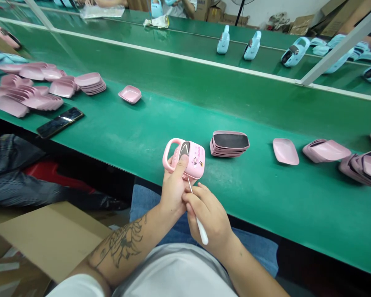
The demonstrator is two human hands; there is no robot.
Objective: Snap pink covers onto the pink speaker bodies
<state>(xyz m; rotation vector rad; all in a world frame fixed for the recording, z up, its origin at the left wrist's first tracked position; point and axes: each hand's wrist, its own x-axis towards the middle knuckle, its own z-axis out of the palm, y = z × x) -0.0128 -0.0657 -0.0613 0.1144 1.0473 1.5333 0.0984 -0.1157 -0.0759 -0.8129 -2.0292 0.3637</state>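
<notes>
My left hand is wrapped round a pink plastic device with a loop handle, printed on its face and fitted with a dark glossy panel. The thumb presses on that panel. In my right hand is a thin metal tool with a white handle. Its tip meets the lower edge of the device; whether it goes into a seam I cannot tell. Just right of the device, a stack of pink shells with a dark top panel rests on the green bench.
Pink shells are heaped at the left, near a black phone. One pink shell lies alone. More pink shells sit at the right. Beyond the white rail stand blue devices. An open cardboard box is at lower left.
</notes>
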